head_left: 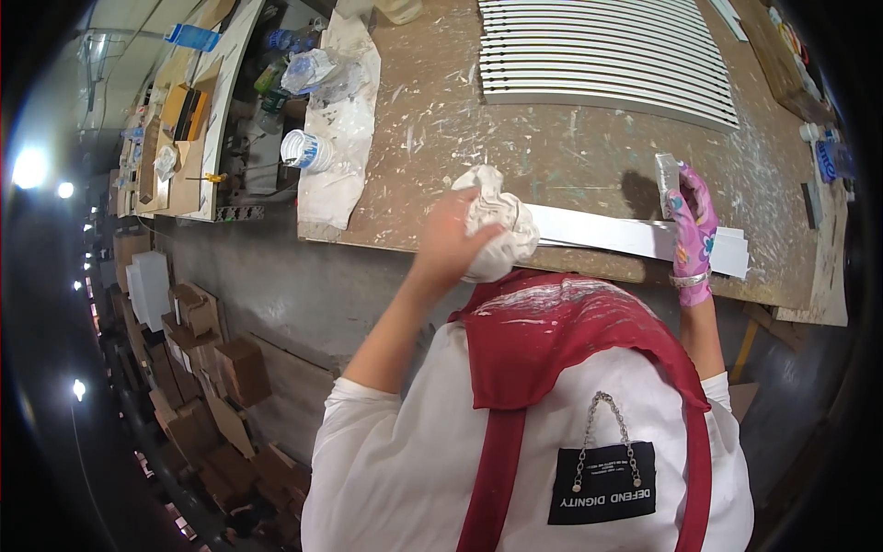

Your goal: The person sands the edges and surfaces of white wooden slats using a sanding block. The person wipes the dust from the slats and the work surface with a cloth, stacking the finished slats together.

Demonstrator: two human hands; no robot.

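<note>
My bare left hand [452, 235] is wrapped round a crumpled off-white rag [501, 225], near the table's front edge. The rag covers the left end of some flat white strips [602, 232], which lie along that edge, partly overlapping at the right. My right hand [694, 225], in a pink flowered glove, is closed on a small flat whitish-grey piece [666, 179] that stands up above the strips; its exact kind is unclear. The gloved hand is over the right part of the strips, and I cannot tell whether it touches them.
Many white slats lie side by side on the paint-spattered table [423, 120] at the far side. A white cup [306, 151] and plastic bottles [308, 72] are at the left, by a stained cloth [342, 138]. A wooden box [782, 60] stands far right; cardboard boxes [244, 368] lie lower left.
</note>
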